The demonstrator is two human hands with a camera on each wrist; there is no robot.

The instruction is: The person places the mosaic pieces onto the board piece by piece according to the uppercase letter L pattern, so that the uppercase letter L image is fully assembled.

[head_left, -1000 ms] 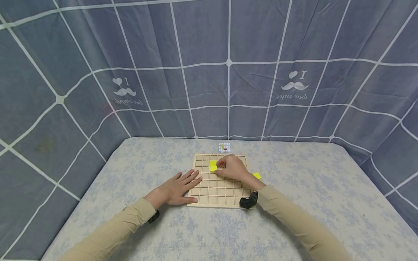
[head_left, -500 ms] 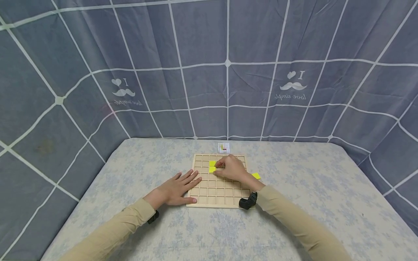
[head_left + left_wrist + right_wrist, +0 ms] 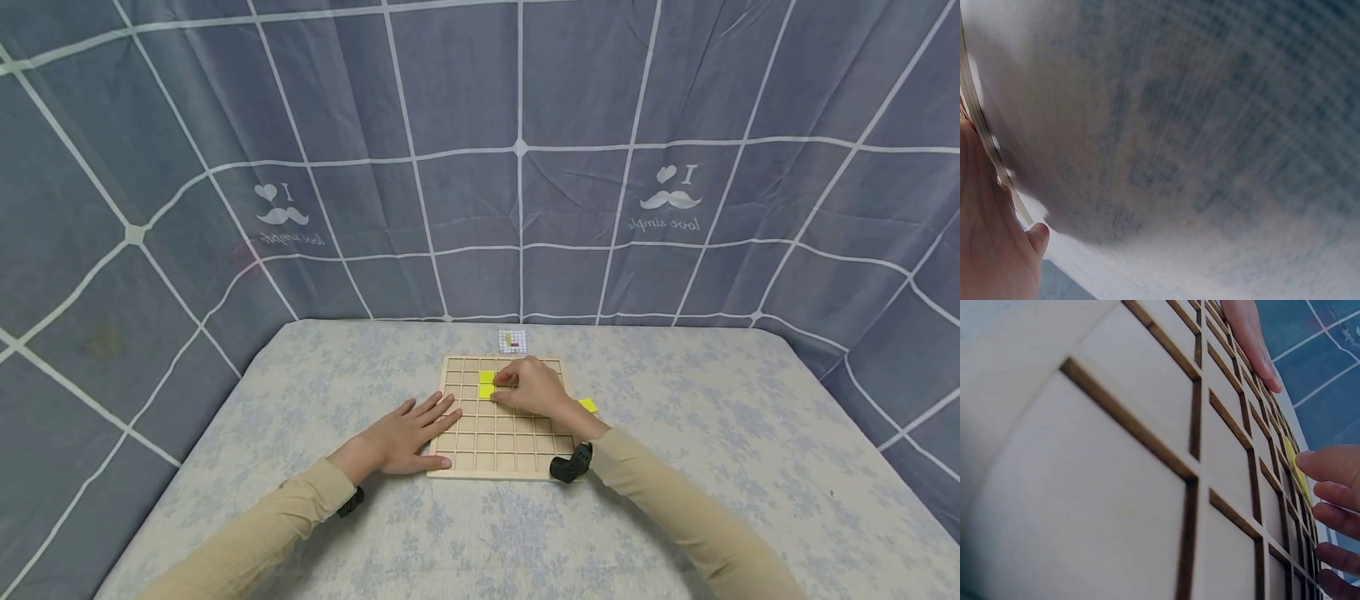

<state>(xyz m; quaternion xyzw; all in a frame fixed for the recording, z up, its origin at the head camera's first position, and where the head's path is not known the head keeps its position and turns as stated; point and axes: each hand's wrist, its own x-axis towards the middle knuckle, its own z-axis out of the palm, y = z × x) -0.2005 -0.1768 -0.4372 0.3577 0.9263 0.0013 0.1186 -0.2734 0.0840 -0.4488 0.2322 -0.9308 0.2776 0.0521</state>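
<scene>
Two yellow square tiles, an upper one [image 3: 487, 377] and a lower one [image 3: 486, 392], lie one below the other in cells of a wooden grid board [image 3: 495, 439]. At the lower tile's right side my right hand [image 3: 531, 388] has its thumb and fingers bent, pinching it. The right wrist view shows the thumb [image 3: 1329, 464] against yellow [image 3: 1295, 465], with the fingers beside it. My left hand [image 3: 408, 435] lies spread, fingertips and thumb on the board's left edge. In the left wrist view, only part of that hand [image 3: 991, 231] shows.
Another yellow tile [image 3: 587, 406] lies on the cloth right of the board, partly behind the right wrist. A small card printed with a coloured grid [image 3: 513, 341] lies beyond the board. Floral cloth covers the table [image 3: 337, 358]; a checked blue-grey curtain [image 3: 480, 200] surrounds it.
The lower yellow tile, slightly askew a second ago, now sits more evenly below the upper one. Both hands keep their places; the head view has shifted slightly.
</scene>
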